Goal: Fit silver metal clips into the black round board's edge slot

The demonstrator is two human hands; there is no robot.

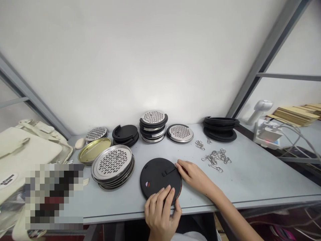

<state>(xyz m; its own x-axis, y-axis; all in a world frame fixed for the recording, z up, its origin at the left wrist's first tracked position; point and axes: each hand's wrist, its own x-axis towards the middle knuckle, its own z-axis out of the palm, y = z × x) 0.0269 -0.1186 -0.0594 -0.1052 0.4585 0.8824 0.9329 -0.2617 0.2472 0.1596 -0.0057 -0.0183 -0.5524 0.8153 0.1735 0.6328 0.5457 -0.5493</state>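
A round black plastic disc (155, 174) lies flat near the table's front edge, with a slotted tab and a small coloured sticker on top. My left hand (162, 211) grips its near edge, fingers stretched over the top and thumb at the rim. At the disc's right edge, my right hand (192, 174) is closed in a pinch at the end of the tab, where a small bit of metal clip (175, 165) shows; most of it is hidden by the fingertips. Loose metal clips (217, 156) lie to the right of that hand.
Metal grater plates (114, 164) are stacked on the left beside gold lids (94, 150). Behind stand black discs (125, 134), a stack of black-rimmed graters (153, 125), a single grater (180, 133) and black rings (220, 129). A cream bag (30, 150) sits far left.
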